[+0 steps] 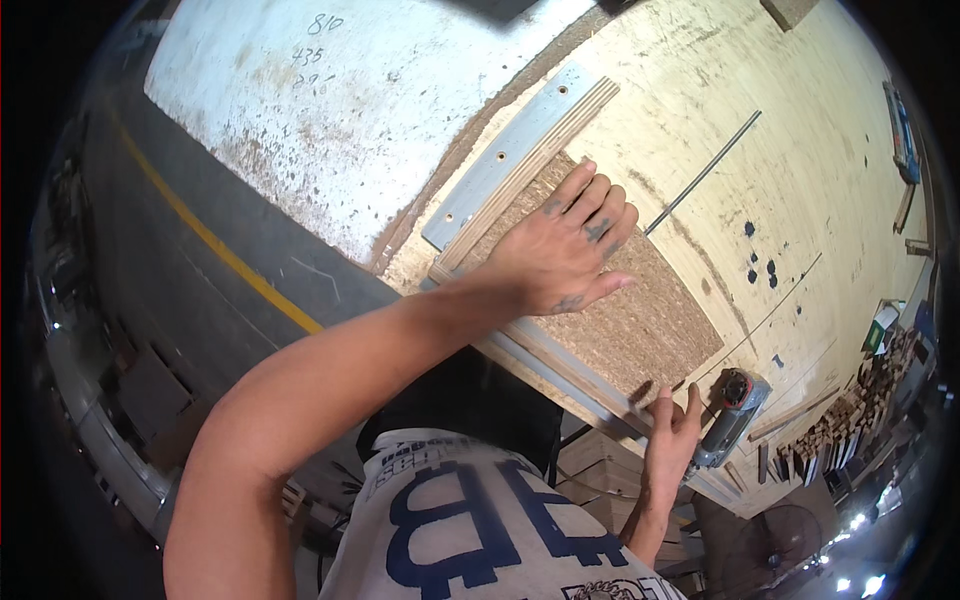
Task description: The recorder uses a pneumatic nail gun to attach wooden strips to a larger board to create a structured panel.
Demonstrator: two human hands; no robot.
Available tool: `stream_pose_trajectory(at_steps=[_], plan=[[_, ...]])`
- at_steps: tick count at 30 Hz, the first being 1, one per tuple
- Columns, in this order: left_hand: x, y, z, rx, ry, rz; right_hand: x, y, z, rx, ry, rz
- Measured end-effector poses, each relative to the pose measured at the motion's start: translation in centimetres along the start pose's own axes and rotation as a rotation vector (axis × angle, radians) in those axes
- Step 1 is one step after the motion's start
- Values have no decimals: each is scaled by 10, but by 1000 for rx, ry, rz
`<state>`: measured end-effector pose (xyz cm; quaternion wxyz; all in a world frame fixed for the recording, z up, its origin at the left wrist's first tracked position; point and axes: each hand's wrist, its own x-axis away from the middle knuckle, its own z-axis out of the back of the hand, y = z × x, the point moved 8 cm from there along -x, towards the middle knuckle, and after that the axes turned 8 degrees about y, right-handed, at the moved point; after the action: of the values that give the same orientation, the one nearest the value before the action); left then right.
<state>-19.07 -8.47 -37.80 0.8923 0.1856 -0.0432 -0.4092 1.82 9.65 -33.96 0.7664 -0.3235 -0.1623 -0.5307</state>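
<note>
My left hand (pixel 570 245) lies on a brown particle board (pixel 655 310), its fingers stretched out and slightly apart. The board sits between a grey-topped plywood rail (pixel 500 157) on its left and a grey-edged strip (pixel 570 365) along its near side. At the board's near right corner is my right hand (pixel 672 430), with fingers raised and apart and nothing visible in it. Just right of it a grey pneumatic nail gun (pixel 732 415) rests on the table. My right fingertips are close to the board's edge; contact is hard to make out.
A thin metal rod (pixel 705 170) lies on the plywood table (pixel 790 200) beyond the board. Many small wood sticks (pixel 850 430) are piled at the right. A stained white panel (pixel 290 120) stands at the far left, above a grey floor with a yellow line (pixel 220 255).
</note>
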Motion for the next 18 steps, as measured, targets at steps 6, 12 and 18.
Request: stream_pose_trajectory(at_steps=[6, 12, 18], plan=[[-1, 1, -3, -78, -81, -15, 1, 3, 0, -222, 42, 8], [1, -1, -5, -101, -145, -19, -8, 7, 2, -266, -24, 42], [-3, -1, -9, -57, -190, 24, -11, 27, 21, -582, 54, -93]])
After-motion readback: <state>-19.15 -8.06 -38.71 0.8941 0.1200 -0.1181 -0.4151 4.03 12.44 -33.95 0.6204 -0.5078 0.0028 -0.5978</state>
